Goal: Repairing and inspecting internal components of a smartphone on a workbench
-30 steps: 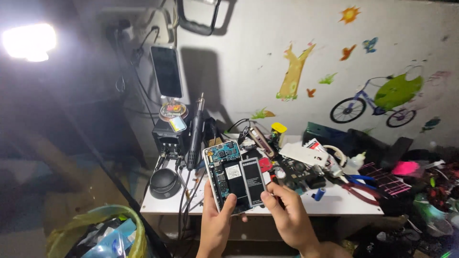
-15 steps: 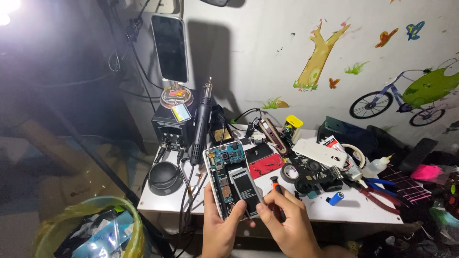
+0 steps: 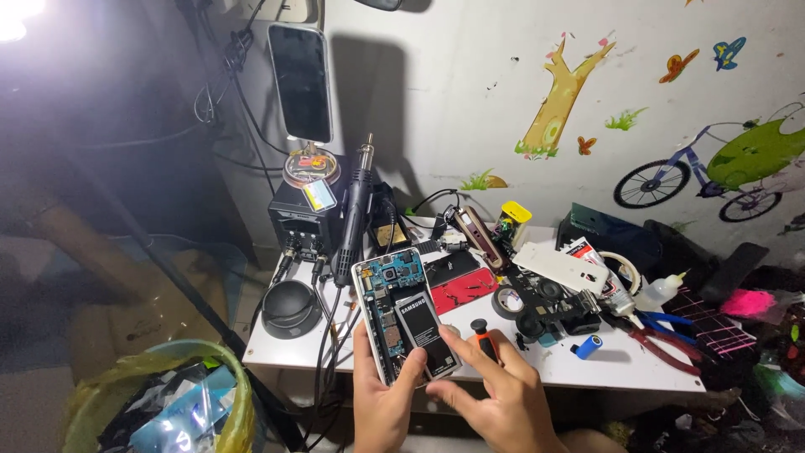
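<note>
Holding an opened phone [image 3: 394,315] over the front edge of the white tabletop [image 3: 620,369], the left hand [image 3: 384,401] grips it from below, fingers curled round the lower end and the thumb pressed on its face. The phone's back cover is off, showing a blue circuit board at the top and a dark battery [image 3: 426,334] lower down. The right hand [image 3: 496,394] pinches a small screwdriver [image 3: 484,337] with a black cap and orange grip, while its forefinger reaches onto the battery's lower right corner.

The tabletop is small and crowded. At its back left corner stands a black soldering station [image 3: 303,220] with a hot-air handle [image 3: 355,210] leaning beside it, and a second phone [image 3: 300,82] stands upright on a holder above. A round black dome [image 3: 290,307] sits near the left edge. Toward the middle lie a red phone cover [image 3: 461,291], a roll of tape [image 3: 506,300] and a white phone back [image 3: 560,268]. Near the right edge are pliers with blue handles [image 3: 667,323], a small blue cylinder [image 3: 589,346] and a white squeeze bottle [image 3: 662,291].

Behind rises a white wall [image 3: 470,101] with cartoon stickers: a tree [image 3: 558,105], a bicycle [image 3: 713,172], butterflies. Cables hang down the dark left side of the room, a bright lamp [image 3: 12,21] glares in the top left corner, and a bin lined with a yellow bag [image 3: 159,394] stands below the table's left front corner.
</note>
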